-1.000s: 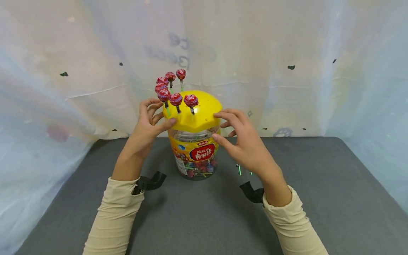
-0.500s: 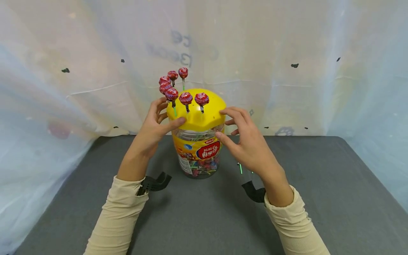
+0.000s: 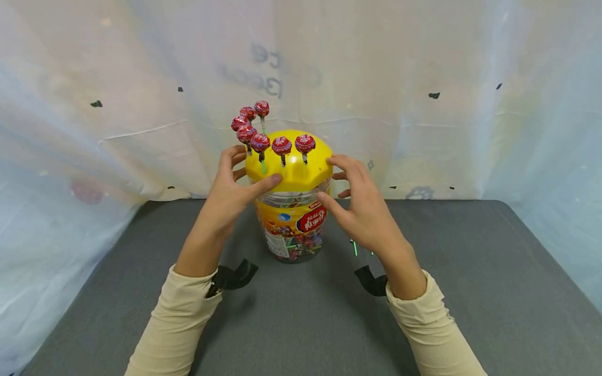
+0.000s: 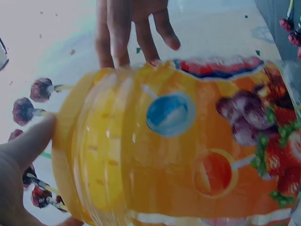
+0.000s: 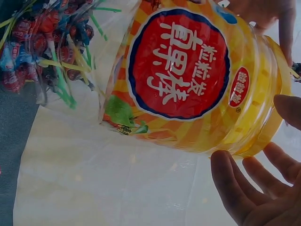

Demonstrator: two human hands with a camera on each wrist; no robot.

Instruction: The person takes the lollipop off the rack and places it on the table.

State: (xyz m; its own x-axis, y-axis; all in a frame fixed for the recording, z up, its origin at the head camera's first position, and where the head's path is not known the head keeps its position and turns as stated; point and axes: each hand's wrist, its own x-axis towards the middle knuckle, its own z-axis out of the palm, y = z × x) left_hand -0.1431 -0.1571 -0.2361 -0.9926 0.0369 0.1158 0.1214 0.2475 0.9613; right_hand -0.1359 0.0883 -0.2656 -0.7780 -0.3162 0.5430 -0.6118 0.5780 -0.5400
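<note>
A clear plastic jar (image 3: 282, 222) with a fruit-printed label and wrapped candies inside stands upright on the table. Its yellow domed lid (image 3: 301, 177) carries several red-wrapped lollipops (image 3: 282, 146), stuck in by their sticks along the left and front. My left hand (image 3: 228, 190) grips the lid's left side, thumb along the front rim and fingers behind. At the right, my right hand (image 3: 364, 206) has its index fingertip at the lid's edge and its thumb near the jar's neck, fingers spread and loosely bent. The right wrist view shows its fingers (image 5: 225, 181) close beside the lid.
Green lollipop sticks (image 3: 355, 247) show on the dark grey table (image 3: 301, 324), partly hidden behind my right forearm. A pale curtain (image 3: 367, 68) hangs behind the table. Black wrist mounts (image 3: 235, 274) stick out from both sleeves.
The jar and lid have turned counterclockwise seen from above: label and front lollipops moved right, the rear ones left. My left thumb moved right along the lid's front; my right hand stayed beside it.
</note>
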